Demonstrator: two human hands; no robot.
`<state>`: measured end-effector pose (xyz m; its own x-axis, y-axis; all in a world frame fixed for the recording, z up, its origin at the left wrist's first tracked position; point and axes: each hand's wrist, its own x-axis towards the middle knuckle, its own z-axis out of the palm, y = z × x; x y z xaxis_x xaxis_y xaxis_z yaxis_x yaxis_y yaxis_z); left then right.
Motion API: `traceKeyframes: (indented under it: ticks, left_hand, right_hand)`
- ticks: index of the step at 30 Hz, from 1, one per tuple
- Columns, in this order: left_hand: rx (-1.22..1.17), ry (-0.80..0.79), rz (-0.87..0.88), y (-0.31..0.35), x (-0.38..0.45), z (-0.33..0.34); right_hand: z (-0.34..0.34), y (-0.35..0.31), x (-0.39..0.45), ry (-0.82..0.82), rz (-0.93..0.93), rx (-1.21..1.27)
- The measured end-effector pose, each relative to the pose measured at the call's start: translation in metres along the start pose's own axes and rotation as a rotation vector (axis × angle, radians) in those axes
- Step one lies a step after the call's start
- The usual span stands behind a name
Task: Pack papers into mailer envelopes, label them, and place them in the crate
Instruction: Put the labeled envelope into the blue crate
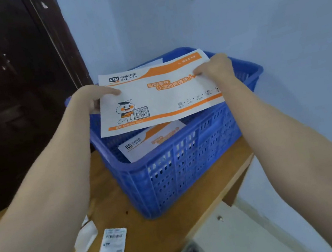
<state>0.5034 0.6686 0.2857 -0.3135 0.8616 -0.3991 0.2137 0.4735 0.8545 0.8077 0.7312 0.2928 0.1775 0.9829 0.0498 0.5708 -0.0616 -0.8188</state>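
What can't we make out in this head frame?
- Crate contents, head view: the held envelope covers most; only a lower envelope shows.
- Left hand fingers: under the envelope; only the thumb shows.
- Shipping label text on the table: too small and blurred.
- Whether the held envelope is labelled: its back is hidden.

A white mailer envelope (159, 91) with orange bands, an "sto express" logo, a cartoon mascot and a QR code is held flat, printed face up, over the open top of the blue crate (189, 166). The left hand (90, 96) pinches its 9 o'clock edge and the right hand (213, 66) pinches its 3 o'clock edge. The crate has perforated walls and stands on the wooden desk (155, 226) against the wall. Inside it, below the held one, lies a second envelope (152, 141) of the same print, face up, slightly tilted.
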Motion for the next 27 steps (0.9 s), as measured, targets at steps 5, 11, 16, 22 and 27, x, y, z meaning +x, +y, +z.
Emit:
traceKeyframes:
  ticks: [5, 11, 16, 22, 27]
  left_hand:
    - [0.001, 0.013, -0.13, 0.006, 0.061, 0.03]
    - [0.042, 0.024, -0.32, -0.032, 0.124, 0.057]
    - [-0.031, 0.078, -0.459, -0.084, 0.15, 0.062]
    - [-0.085, 0.239, -0.542, -0.139, 0.168, 0.07]
    - [-0.018, 0.228, -0.599, -0.179, 0.178, 0.085]
  right_hand:
    - [0.034, 0.006, 0.073, -0.094, 0.032, -0.182]
    - [0.09, 0.037, 0.134, -0.33, 0.168, -0.414]
    - [0.144, 0.06, 0.161, -0.566, 0.218, -0.55]
    - [0.212, 0.093, 0.183, -0.752, 0.153, -0.599]
    - [0.251, 0.126, 0.188, -0.814, 0.187, -0.653]
